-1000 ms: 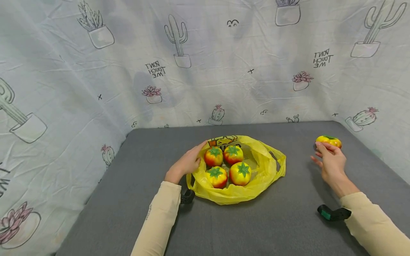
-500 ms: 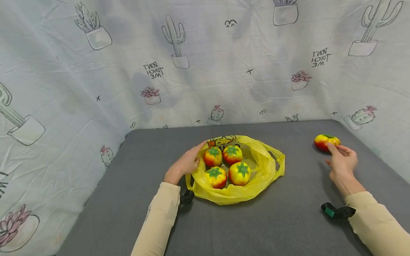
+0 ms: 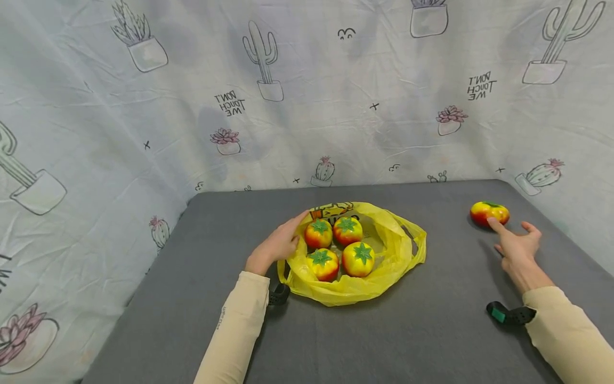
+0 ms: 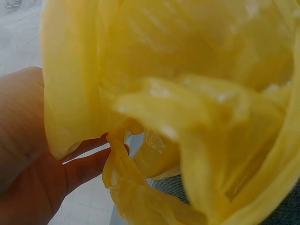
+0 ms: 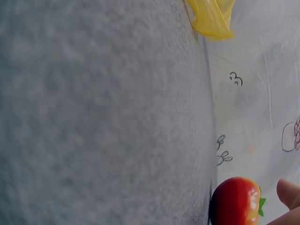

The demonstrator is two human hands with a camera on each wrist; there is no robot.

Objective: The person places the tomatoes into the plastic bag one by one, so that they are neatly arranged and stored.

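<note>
A yellow plastic bag (image 3: 393, 250) lies open in the middle of the grey table (image 3: 431, 330), with several red-yellow tomatoes (image 3: 358, 259) inside it. My left hand (image 3: 280, 244) lies along the bag's left rim. In the left wrist view the bag (image 4: 187, 93) fills the frame, and the left hand (image 4: 28, 154) pinches its rim between thumb and fingers. One more tomato (image 3: 489, 213) sits alone on the table at the far right. My right hand (image 3: 511, 233) is open just in front of it, fingers spread, index fingertip at the fruit. The right wrist view shows the tomato (image 5: 236, 201) beside a fingertip (image 5: 288, 192).
A pale cloth printed with cacti (image 3: 307, 96) hangs close behind the table and wraps both sides. The table's back edge meets it just beyond the lone tomato. Black wrist camera mounts (image 3: 508, 314) sit at both cuffs. Bare grey surface lies in front of the bag.
My right hand set the lone tomato down on the table, let go and drew back, opening its fingers. The left hand and the bag have stayed put.
</note>
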